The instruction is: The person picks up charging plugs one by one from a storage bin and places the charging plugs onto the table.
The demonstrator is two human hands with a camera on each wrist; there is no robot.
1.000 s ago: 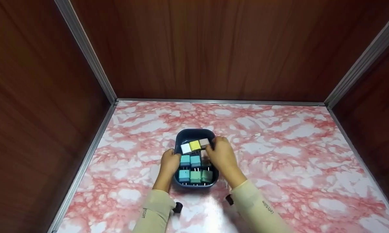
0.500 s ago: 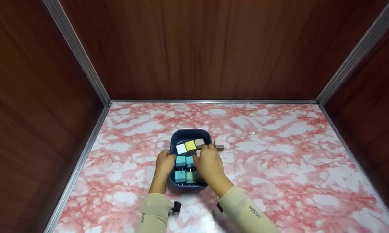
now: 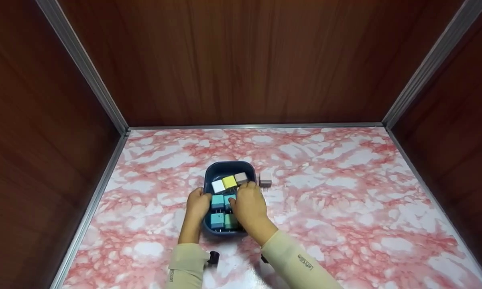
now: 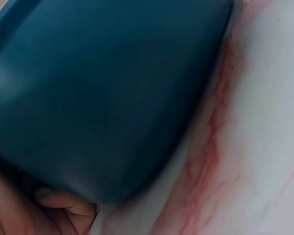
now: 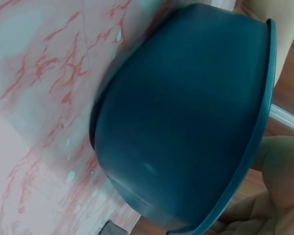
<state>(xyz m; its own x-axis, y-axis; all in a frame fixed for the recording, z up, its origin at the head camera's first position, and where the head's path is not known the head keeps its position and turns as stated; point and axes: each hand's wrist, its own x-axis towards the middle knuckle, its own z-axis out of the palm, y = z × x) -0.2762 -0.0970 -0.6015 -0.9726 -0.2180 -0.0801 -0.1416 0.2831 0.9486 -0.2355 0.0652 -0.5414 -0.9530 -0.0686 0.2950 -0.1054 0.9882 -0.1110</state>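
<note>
The dark blue bin stands on the marbled tabletop. Its walls look like smooth, stiff plastic, probably light and apt to slide if pushed. The left hand grips it midway along the left edge, thumb at the rim and fingers curled against the outside wall; that rim seems a sound place to steady it.

The right hand reaches over the right edge, thumb beside a turquoise cube. The bin wall and the hand itself hide the other fingertips, so whether they pinch anything cannot be told.

A white cube, a yellow cube and a beige cube form a slanted row toward the bin's far edge. More turquoise cubes and a green cube lie nearer. A pinkish cube sits outside, just beside the right edge.

The cubes look hard, light and slightly slick. Thin prongs jut from several, and these could bend or snag, so the flat coloured sides seem best to hold.
</note>
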